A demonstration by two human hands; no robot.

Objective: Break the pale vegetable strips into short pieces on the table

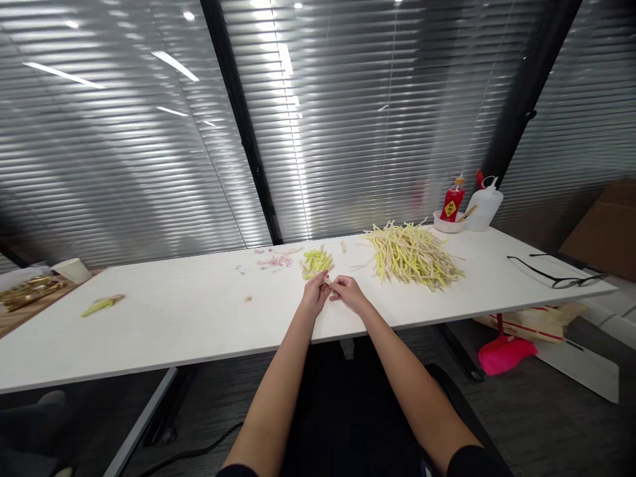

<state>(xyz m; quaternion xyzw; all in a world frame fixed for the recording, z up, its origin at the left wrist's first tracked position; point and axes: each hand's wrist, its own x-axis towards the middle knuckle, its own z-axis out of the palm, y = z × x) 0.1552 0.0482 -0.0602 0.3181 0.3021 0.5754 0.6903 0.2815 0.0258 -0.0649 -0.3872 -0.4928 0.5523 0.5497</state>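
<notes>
Head view: just beside the small yellow pile point(315, 262), the left hand point(316, 293) is pinching a pale strip point(327, 281); the right hand point(346, 293) is meeting it, grip too small to tell. This two-handed working is seemingly calling for steadiness.

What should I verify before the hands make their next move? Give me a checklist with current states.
1. Both hands visible: ok. The left hand and right hand are close together above the table.
2. Grip on the pale piece: cannot tell. It shows between the hands, too small to judge.
3. Left hand clear of the small pile: cannot tell. Its fingertips appear at the near edge.
4. Large pile on the table: ok, right of the hands.
5. Pinkish loops gathered: not ok, scattered.
6. Glasses away from the hands: ok.
</notes>
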